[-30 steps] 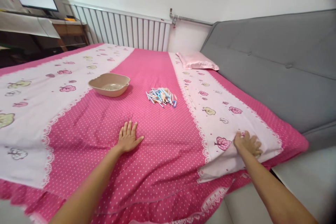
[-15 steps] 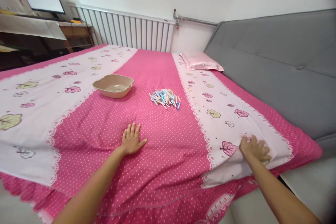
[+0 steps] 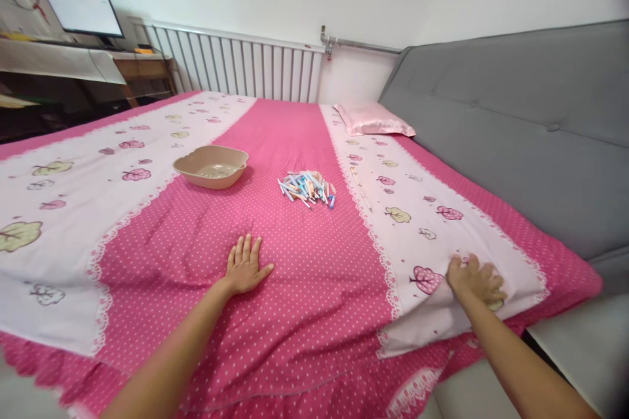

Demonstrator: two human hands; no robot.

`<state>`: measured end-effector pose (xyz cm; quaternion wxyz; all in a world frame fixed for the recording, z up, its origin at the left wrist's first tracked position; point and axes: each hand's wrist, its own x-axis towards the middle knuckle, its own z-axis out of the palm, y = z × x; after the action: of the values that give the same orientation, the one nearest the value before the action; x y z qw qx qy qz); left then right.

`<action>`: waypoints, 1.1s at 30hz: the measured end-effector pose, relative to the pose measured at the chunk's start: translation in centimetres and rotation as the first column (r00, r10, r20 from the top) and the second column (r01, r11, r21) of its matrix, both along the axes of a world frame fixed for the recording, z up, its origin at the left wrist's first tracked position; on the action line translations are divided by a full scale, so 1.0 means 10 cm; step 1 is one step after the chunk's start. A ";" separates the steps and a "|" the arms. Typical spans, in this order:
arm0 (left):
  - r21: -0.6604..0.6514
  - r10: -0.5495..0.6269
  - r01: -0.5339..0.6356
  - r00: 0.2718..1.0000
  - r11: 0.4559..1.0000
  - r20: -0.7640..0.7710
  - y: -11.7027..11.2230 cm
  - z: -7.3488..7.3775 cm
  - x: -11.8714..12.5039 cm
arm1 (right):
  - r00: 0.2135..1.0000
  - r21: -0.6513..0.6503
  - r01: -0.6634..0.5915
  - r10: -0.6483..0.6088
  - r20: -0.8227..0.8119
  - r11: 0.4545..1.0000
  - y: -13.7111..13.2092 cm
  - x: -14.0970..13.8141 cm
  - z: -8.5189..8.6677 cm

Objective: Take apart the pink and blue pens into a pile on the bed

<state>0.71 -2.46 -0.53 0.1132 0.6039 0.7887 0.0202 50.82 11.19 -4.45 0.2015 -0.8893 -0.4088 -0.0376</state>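
My left hand (image 3: 244,267) lies flat on the pink dotted bedspread (image 3: 304,314), fingers spread and holding nothing. On the pale printed band at the right, my right hand (image 3: 476,280) rests palm down with its fingers apart, also holding nothing. Beyond my left hand, a loose pile of slim pens (image 3: 305,186) in blue, white and orange lies mid-bed. A beige plastic basin (image 3: 212,169) stands to the left of the pile. One slender pale stick (image 3: 361,188), perhaps a pen, lies by itself to the right of the pile.
A pink satin pillow (image 3: 372,120) lies at the far right, against the grey padded headboard (image 3: 511,118). Behind the bed, a white radiator (image 3: 236,64) and a pipe (image 3: 366,46) run along the wall. A monitor (image 3: 81,6) stands on a desk at the far left.
The view has tilted slightly upward, so more of the wall lettering shows. Both hands stay in place on the bedspread, and the pens and basin have not moved.
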 end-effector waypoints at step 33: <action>0.008 -0.006 0.006 1.000 1.000 0.014 0.02 -0.08 -0.06 | 1.000 0.020 -0.007 0.007 0.002 1.000 0.00 -0.02 0.00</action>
<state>0.15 -2.24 -1.29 0.1165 0.6064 0.7861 0.0273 50.66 11.17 -4.40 0.2098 -0.8859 -0.4116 -0.0418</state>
